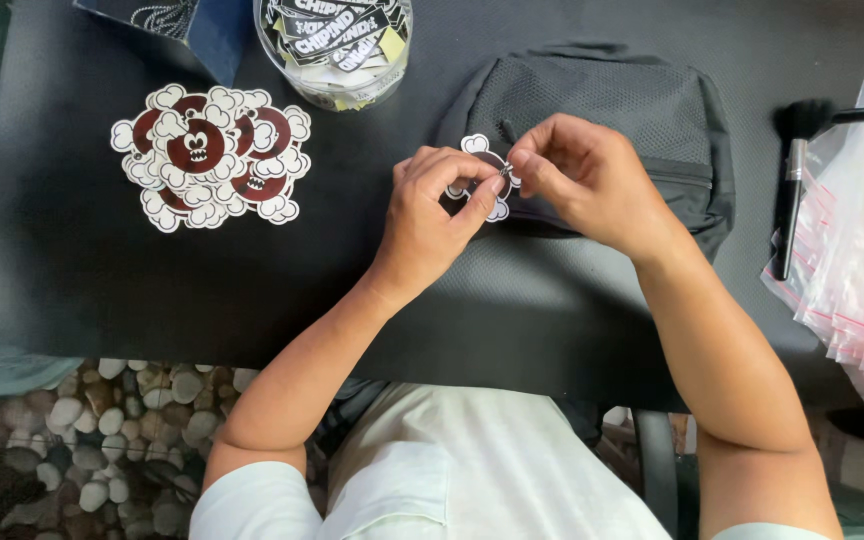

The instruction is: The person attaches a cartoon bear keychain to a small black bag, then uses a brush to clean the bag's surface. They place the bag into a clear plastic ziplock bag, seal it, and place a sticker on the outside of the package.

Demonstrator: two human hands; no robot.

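Both hands shared a grip on one cloud-edged charm point(482, 150), white-bordered with a dark red middle, just above the centre of the frame. The left hand point(432, 205) pinched its lower edge between thumb and forefinger, while the right hand point(577, 175) pinched something small at its right side; what exactly sat between those fingertips was too small to tell. The charm was mostly hidden, so its long axis could not be read; its visible lobes showed at top and bottom.

It was held over a dark mesh pouch point(602, 100) lying on the black surface point(82, 260). A pile of matching charms point(207, 155) lay well apart at the upper left, a clear tub of printed labels point(337, 45) at the top edge. A black brush point(797, 170) and clear zip bags point(862, 250) crowded the right edge. Bare black room lay between pile and hands.
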